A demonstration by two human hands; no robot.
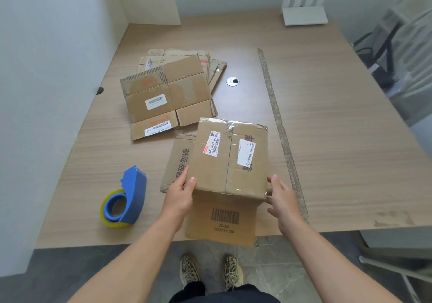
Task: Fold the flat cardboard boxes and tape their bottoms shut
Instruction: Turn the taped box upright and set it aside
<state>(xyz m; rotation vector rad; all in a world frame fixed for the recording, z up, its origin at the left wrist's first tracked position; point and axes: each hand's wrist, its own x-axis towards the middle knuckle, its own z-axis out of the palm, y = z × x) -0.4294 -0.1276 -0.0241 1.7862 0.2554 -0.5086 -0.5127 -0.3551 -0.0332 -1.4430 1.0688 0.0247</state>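
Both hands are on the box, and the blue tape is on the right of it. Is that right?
Not quite. The left hand and right hand are on the box, but the blue tape lies on the table to its left, not right. The head view shows it.

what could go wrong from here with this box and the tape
The tape dispenser lies off to the left, in neither hand. If the left hand leaves the box to fetch it, the bottom may spring apart at the seam. The near flap juts past the table edge, so a lean against it could crease it or shove the box askew.
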